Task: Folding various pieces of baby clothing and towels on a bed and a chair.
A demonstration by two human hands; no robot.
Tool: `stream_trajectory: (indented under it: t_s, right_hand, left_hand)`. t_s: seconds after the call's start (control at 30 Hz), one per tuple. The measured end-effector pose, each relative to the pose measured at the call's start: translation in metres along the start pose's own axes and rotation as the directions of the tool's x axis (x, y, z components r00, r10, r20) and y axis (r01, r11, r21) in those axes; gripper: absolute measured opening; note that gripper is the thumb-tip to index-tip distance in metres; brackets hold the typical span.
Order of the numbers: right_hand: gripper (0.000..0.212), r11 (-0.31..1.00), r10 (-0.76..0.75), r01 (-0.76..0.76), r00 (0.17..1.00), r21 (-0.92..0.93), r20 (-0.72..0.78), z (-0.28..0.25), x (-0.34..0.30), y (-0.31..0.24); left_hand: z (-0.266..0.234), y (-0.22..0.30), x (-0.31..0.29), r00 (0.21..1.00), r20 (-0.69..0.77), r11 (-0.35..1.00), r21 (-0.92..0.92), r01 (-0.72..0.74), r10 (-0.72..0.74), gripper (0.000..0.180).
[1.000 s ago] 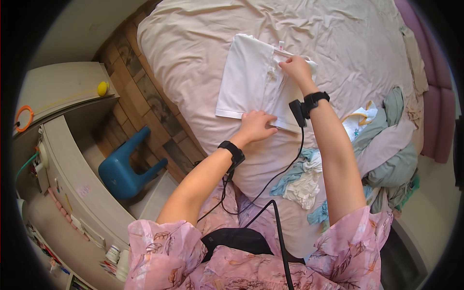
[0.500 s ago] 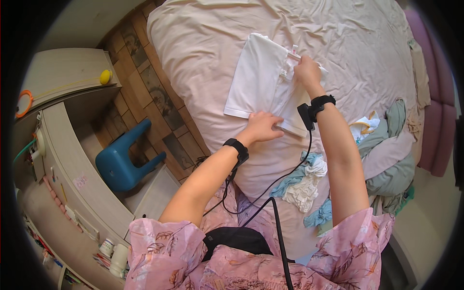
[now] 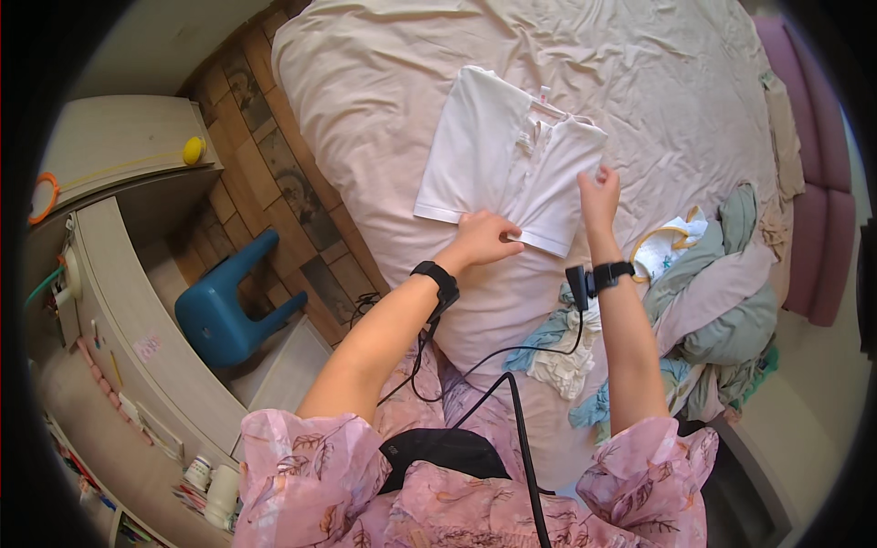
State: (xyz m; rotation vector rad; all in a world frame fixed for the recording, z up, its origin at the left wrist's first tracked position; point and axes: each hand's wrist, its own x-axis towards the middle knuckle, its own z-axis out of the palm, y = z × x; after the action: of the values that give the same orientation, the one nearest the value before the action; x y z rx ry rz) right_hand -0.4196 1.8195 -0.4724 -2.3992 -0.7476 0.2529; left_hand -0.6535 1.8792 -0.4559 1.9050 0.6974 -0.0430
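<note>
From my end, nearest to me at six o'clock is the thick black cable (image 3: 526, 457) rising over the lap, and a thinner lead loops from it toward the wrist unit (image 3: 580, 289) on the right arm; that loop passes close by the crumpled cream and pale-blue cloths (image 3: 559, 365) at four, so a quick sweep of the arm could snag it there and drag them along. Just past centre, toward one, the left hand (image 3: 484, 239) lies over the bottom hem of a white garment (image 3: 475, 146), thumb apart from bent fingers; I can't tell whether it pinches the cloth. At two, the right hand (image 3: 599, 196) has its fingertips drawn together beside the garment's right edge (too small for me to tell if fabric sits between them). The garment is spread on the bed (image 3: 667, 100), slightly rucked down its middle. Should one side be pulled harder than the other, I'd judge those creases would deepen and the piece skew; the wrinkled sheet beneath, being loose, might also bunch and shift with it.
</note>
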Motion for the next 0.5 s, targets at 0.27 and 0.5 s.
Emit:
stream_trajectory:
  t_s: [0.27, 0.5]
  right_hand:
    - [0.050, 0.637, 0.526, -0.710, 0.685, 0.300, 0.505, -0.032, -0.046, 0.003]
    - [0.047, 0.758, 0.115, -0.395, 0.864, 0.518, 0.490, -0.027, -0.045, -0.054]
  left_hand:
    - [-0.016, 0.020, 0.006, 0.992, 0.044, 0.988, -0.093, 0.122, -0.118, 0.036]
    - [-0.005, -0.011, 0.023, 0.997, -0.010, 0.803, -0.592, 0.061, -0.083, 0.046]
